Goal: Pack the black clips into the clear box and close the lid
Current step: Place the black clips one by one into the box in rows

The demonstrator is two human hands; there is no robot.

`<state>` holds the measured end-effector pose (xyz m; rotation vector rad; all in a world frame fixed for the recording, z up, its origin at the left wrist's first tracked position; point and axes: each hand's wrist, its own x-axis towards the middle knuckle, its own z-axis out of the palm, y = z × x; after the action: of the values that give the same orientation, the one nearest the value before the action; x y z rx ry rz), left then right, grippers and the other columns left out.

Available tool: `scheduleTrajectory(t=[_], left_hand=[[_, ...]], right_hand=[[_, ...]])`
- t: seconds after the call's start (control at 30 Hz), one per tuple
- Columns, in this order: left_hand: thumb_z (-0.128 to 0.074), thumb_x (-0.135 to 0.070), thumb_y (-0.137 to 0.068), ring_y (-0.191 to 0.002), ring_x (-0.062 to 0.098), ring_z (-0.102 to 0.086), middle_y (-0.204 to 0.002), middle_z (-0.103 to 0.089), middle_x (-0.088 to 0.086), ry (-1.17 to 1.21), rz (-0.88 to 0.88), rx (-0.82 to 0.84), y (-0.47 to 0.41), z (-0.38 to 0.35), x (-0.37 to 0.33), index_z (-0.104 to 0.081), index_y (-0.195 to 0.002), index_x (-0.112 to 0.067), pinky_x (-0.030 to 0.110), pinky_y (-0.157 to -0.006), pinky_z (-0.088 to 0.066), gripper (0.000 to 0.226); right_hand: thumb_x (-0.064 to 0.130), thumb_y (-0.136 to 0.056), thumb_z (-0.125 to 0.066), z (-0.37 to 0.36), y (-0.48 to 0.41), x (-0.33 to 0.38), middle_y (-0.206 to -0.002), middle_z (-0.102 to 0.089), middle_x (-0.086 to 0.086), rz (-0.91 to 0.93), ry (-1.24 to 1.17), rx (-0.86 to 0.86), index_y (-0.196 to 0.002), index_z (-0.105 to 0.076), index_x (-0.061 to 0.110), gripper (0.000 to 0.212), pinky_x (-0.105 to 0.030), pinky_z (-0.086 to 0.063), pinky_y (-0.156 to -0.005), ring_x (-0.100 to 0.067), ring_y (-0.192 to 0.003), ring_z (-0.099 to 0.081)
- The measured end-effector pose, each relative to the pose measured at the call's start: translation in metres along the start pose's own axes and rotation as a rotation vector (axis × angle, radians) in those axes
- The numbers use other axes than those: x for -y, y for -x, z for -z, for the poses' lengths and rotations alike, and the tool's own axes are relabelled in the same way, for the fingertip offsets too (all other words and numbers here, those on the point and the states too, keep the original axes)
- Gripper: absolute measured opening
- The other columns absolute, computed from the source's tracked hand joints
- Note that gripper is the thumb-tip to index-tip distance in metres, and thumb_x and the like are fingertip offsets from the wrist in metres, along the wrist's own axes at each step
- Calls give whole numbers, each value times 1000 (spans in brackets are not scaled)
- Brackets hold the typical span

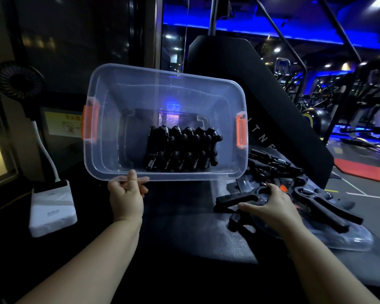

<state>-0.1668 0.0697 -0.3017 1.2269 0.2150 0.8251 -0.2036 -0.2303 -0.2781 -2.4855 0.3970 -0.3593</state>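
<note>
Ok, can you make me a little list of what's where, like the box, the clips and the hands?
clear box: tilted up, open, no lid on
clips in box: one row, side by side at the bottom
clear lid: flat on the surface, off the box
loose clips: piled at the right, some on the lid
left hand: pinches the box's near rim
right hand: fingers curled over one loose clip

The person's left forearm [110, 249] and right forearm [312, 255] were bare along all their visible length, full and smooth. The left hand [126, 200] and right hand [274, 207] were bare as well, with short, rounded fingers and broad backs.
</note>
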Motion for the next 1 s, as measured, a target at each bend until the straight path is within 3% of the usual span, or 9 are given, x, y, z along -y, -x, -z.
scheduleTrajectory(t=[0.17, 0.3, 0.47, 0.57, 0.63, 0.73, 0.87, 1.0], left_hand=[[-45, -28, -99, -42, 1, -50, -73, -68, -2, 2, -7, -3, 0, -1, -1, -37, -84, -22, 11, -44, -42, 19], [-45, -27, -100, -41, 1, -50, -73, -68, -1, 12, -5, 5, 0, -1, -1, -38, -86, -19, 11, -45, -42, 17], [-45, -28, -99, -42, 1, -50, -74, -69, -1, 9, 3, 8, 0, 0, -2, -38, -87, -19, 11, -45, -42, 17], [-45, -26, -100, -41, 0, -49, -74, -69, 1, 12, 2, 16, 0, 0, -2, -40, -94, -12, 12, -45, -42, 17], [-45, -27, -100, -41, 0, -49, -74, -69, 0, 11, 5, 16, 0, 0, -2, -40, -93, -12, 12, -45, -42, 17], [-45, -28, -99, -42, 0, -50, -72, -69, -3, 11, 15, 11, 0, 1, -3, -37, -85, -22, 13, -47, -42, 17], [-46, -27, -99, -43, 1, -50, -73, -69, -1, 23, 29, 18, 0, 2, -3, -37, -86, -22, 14, -48, -42, 17], [-47, -25, -99, -43, 2, -50, -71, -70, 0, 46, 26, 26, 0, 3, -3, -40, -93, -10, 14, -47, -43, 17]], right_hand=[[52, -53, -88, 2, 10, 7, -141, -36, -10, 73, -81, -95, -148, -26, 20, 117, -33, -34, -104, -23, -128, -41], [40, -64, -86, 5, 21, 20, -140, -32, -6, 184, -97, -130, -151, -19, 26, 110, -25, -34, -95, -20, -121, -43], [19, -71, -81, 3, 28, 35, -131, -42, 4, 363, -124, -127, -150, -21, 37, 101, -21, -34, -85, -13, -113, -50], [9, -75, -71, 0, 36, 43, -125, -51, 14, 369, -181, -54, -147, -10, 50, 103, -17, -41, -73, 4, -83, -59], [9, -77, -67, 0, 40, 47, -105, -64, 5, 360, -149, -20, -144, -1, 55, 105, -27, -45, -66, -2, -69, -59], [10, -79, -65, 3, 43, 53, -78, -62, -4, 369, -76, 26, -143, 0, 55, 101, -36, -47, -64, -17, -66, -59], [10, -80, -68, 4, 41, 60, -81, -64, -5, 402, -65, 10, -143, -6, 56, 99, -37, -50, -67, -18, -68, -60], [9, -76, -76, 1, 36, 76, -87, -65, -1, 459, -257, -57, -142, -13, 56, 103, -34, -50, -72, -22, -77, -64]])
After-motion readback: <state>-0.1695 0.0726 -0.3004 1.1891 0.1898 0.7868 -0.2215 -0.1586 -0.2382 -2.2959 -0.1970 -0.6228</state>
